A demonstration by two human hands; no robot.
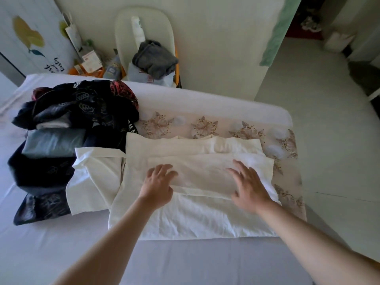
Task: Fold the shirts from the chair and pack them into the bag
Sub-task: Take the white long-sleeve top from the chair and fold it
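A white shirt (197,214) lies spread on the bed, with one part folded across its middle as a band (205,171). My left hand (159,185) rests flat on the left end of that band, fingers spread. My right hand (248,186) lies flat on the right end, fingers straight. To the left a second white garment (92,182) lies crumpled. Further left is a heap of dark shirts (82,112) with a grey-blue folded one (53,142). The chair (144,25) stands beyond the bed with a grey garment (155,58) on it. I see no bag.
The bed (185,260) fills the lower view, with a floral blanket (287,182) under the white shirt. Paper bags and boxes (88,58) crowd the floor left of the chair. Pale floor (329,130) lies to the right, and a green cloth (277,31) hangs by the doorway.
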